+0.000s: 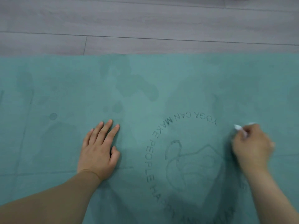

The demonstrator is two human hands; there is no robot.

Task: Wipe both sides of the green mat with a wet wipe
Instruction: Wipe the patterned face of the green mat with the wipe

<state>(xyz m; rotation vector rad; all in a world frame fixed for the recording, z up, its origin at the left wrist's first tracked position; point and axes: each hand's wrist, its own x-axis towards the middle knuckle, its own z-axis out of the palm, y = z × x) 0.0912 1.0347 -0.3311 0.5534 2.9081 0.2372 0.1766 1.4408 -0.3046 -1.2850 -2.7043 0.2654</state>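
Underfoot, mat (161, 88) lies flat on grey plank floor (145, 21), green, filling the lower three-quarters of the head view, far edge running straight across at 12 o'clock. Darker damp patches and streaks mark its surface toward 11 and 12 o'clock, with a small round spot (53, 116) off at 9 o'clock. Printed ring of text (163, 126) reads upside down from here, "YOGA CAN MAKE PEOPLE", curving from 1 o'clock down to 6 o'clock around a line-drawn logo (182, 159); the lowest letters blur out. Left hand (100, 149) rests palm down on the mat at 8 o'clock of the ring, fingers straight and slightly spread, thumb tucked beside the palm, holding nothing. Right hand (252, 146) sits at 3 o'clock of the ring, fingers curled, gripping a bunched white wipe (241, 129) that pokes out past the knuckles and touches the mat just right of the "YOGA" lettering. Right hand and wipe are motion-blurred. Both forearms enter from 6 o'clock, bare.
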